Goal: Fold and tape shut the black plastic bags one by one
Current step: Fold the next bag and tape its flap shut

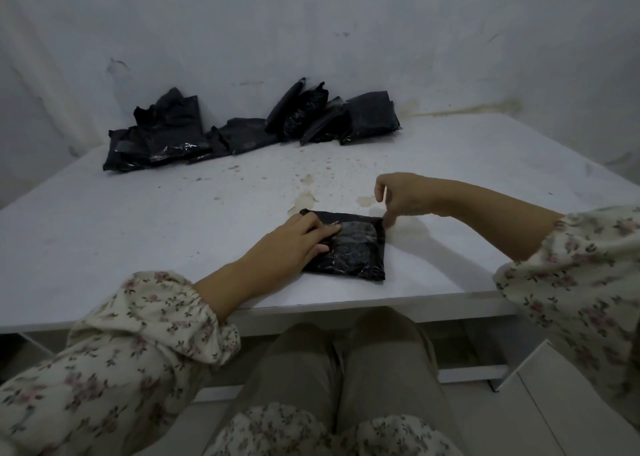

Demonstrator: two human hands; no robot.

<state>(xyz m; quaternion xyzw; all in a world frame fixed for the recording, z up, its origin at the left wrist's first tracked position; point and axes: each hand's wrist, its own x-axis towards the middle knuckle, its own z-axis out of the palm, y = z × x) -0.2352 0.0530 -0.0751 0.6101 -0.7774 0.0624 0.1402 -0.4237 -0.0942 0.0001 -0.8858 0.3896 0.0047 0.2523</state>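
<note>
On the white counter (138, 230), the left hand (294, 244) (grip released) presses a folded black bag (356, 251); the right hand (398, 199) pinches its corner.

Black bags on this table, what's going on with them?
A person sitting at a white table is working on one folded black bag near the front edge. The left hand presses flat on the bag's left side, holding it down. The right hand reaches its fingertips down to the bag's far right corner; whether it pinches the bag or a bit of tape is too hard to tell. A pile of other black bags lies at the far edge against the wall.
</note>
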